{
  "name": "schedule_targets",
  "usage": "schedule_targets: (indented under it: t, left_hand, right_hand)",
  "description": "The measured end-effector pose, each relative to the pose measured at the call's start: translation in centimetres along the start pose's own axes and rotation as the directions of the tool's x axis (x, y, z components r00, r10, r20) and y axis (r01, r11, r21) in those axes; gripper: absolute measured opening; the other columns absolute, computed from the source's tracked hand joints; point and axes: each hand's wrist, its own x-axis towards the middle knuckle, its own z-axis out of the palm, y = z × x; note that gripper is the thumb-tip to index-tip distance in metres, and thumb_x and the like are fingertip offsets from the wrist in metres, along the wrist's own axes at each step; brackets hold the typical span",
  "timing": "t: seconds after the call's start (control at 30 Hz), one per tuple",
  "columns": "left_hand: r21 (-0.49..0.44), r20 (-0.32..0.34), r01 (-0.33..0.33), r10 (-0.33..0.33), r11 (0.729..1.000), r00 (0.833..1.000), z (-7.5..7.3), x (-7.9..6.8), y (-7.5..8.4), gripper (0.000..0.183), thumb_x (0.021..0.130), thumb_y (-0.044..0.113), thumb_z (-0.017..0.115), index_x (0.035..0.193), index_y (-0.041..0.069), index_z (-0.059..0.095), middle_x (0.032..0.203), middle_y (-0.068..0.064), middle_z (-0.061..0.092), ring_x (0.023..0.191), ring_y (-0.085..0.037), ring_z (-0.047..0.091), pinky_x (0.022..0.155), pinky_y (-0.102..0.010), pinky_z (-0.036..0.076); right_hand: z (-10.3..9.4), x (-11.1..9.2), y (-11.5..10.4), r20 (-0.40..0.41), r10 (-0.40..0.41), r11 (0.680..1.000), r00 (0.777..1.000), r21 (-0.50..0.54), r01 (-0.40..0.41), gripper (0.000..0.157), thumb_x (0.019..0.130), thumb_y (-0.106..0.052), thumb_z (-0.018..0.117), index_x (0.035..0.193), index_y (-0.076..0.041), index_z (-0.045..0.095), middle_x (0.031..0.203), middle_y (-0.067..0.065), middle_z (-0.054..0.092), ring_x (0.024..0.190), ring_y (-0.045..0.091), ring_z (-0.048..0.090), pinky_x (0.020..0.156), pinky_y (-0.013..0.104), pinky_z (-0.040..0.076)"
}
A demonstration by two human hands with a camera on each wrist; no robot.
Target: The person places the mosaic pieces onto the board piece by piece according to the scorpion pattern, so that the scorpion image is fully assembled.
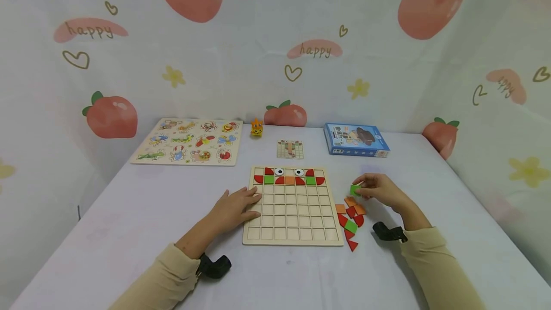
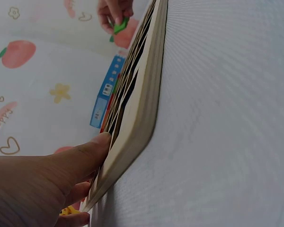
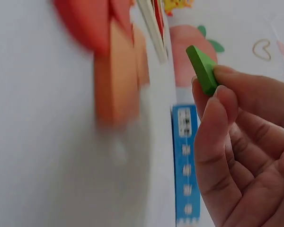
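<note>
A wooden grid board [image 1: 292,222] lies flat in the middle of the table. Its top rows carry red quarter-round pieces, green squares [image 1: 269,179], an orange square [image 1: 290,180] and two eye pieces [image 1: 279,172]. My left hand [image 1: 232,210] rests on the board's left edge with fingers extended; in the left wrist view its thumb [image 2: 87,153] touches the rim. To the right of the board, my right hand [image 1: 380,190] pinches a green square tile [image 3: 204,71] between thumb and fingertips, raised off the table in the right wrist view.
Several loose red, orange and green tiles [image 1: 350,226] lie along the board's right side. Behind stand a small pattern card [image 1: 290,149], an orange-yellow toy figure [image 1: 256,128] and a blue box [image 1: 357,139]. An insect puzzle board [image 1: 187,141] occupies the back left.
</note>
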Motion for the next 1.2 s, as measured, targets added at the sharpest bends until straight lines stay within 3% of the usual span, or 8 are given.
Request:
schedule_targets:
  t: [0.33, 0.6, 0.93, 1.2]
  left_hand:
    - [-0.043, -0.001, -0.007, 0.007, 0.999, 1.000, -0.2, -0.2, 0.1, 0.055, 0.088, 0.040, 0.060, 0.136, 0.015, 0.051, 0.147, -0.005, 0.040, 0.138, -0.029, 0.032, 0.106, -0.067, 0.019]
    - [-0.036, 0.000, -0.017, 0.017, 0.999, 1.000, -0.2, -0.1, 0.0, 0.055, 0.088, 0.041, 0.060, 0.136, 0.015, 0.051, 0.147, -0.005, 0.040, 0.139, -0.029, 0.032, 0.106, -0.067, 0.019]
    - [-0.054, 0.006, -0.011, 0.011, 0.999, 1.000, -0.2, 0.0, -0.1, 0.055, 0.088, 0.040, 0.060, 0.136, 0.015, 0.050, 0.148, -0.005, 0.039, 0.139, -0.029, 0.031, 0.106, -0.068, 0.017]
    - [-0.076, 0.017, -0.004, 0.005, 0.997, 1.000, 0.0, 0.0, -0.1, 0.056, 0.088, 0.040, 0.060, 0.137, 0.014, 0.049, 0.149, -0.005, 0.037, 0.140, -0.030, 0.030, 0.106, -0.069, 0.015]
  right_hand:
    - [2.2, 2.6, -2.8, 0.044, -0.080, 0.995, 0.996, 0.062, 0.077, 0.025, 0.087, -0.015, 0.065, 0.102, 0.004, 0.060, 0.082, 0.007, 0.066, 0.066, 0.017, 0.058, 0.065, 0.028, 0.052]
    - [4.1, 4.1, -4.5, 0.079, -0.139, 0.983, 0.987, 0.129, 0.129, 0.024, 0.088, -0.013, 0.063, 0.104, 0.005, 0.062, 0.080, 0.009, 0.065, 0.064, 0.016, 0.056, 0.064, 0.031, 0.051]
    - [6.0, 5.3, -6.7, 0.144, -0.149, 0.979, 0.978, 0.163, 0.125, 0.023, 0.090, -0.011, 0.060, 0.103, 0.009, 0.063, 0.083, 0.012, 0.069, 0.068, 0.017, 0.065, 0.068, 0.034, 0.056]
    - [7.4, 6.4, -7.1, 0.177, -0.099, 0.979, 0.979, 0.193, 0.064, 0.017, 0.088, -0.011, 0.063, 0.096, 0.004, 0.065, 0.073, 0.002, 0.066, 0.060, 0.011, 0.060, 0.060, 0.027, 0.052]
